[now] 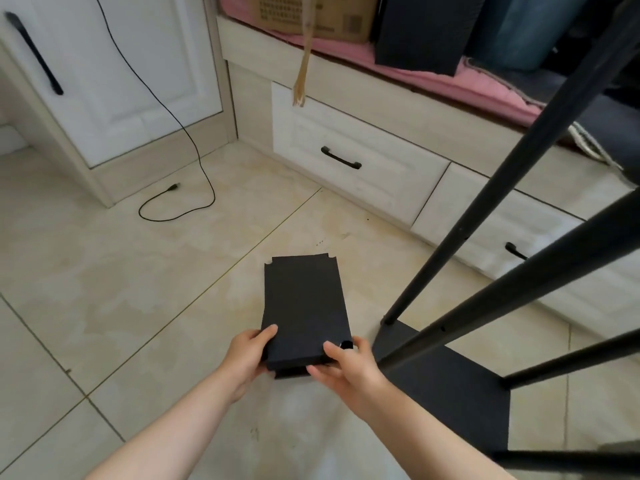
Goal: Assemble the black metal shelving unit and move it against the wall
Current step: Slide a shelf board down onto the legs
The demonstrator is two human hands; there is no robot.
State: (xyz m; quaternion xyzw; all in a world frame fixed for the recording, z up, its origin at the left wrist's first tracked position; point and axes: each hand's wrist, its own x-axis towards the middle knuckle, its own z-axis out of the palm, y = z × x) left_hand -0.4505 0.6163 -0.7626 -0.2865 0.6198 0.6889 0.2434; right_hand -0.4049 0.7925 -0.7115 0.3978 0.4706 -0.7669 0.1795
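A black metal shelf panel (302,306) with notched corners is held above the tiled floor, its long side pointing away from me. My left hand (250,355) grips its near left corner, thumb on top. My right hand (343,363) grips the near right corner, thumb on top and fingers curled under the edge. To the right stands the partly built black shelving unit: a bottom shelf (450,393) on the floor with several black poles (491,188) rising from its corners.
White drawers (349,168) with black handles run under a bench topped by a pink cushion (485,88), a cardboard box (311,15) and dark items. A white cabinet door (114,64) stands at left. A black cable (180,202) lies on the floor tiles.
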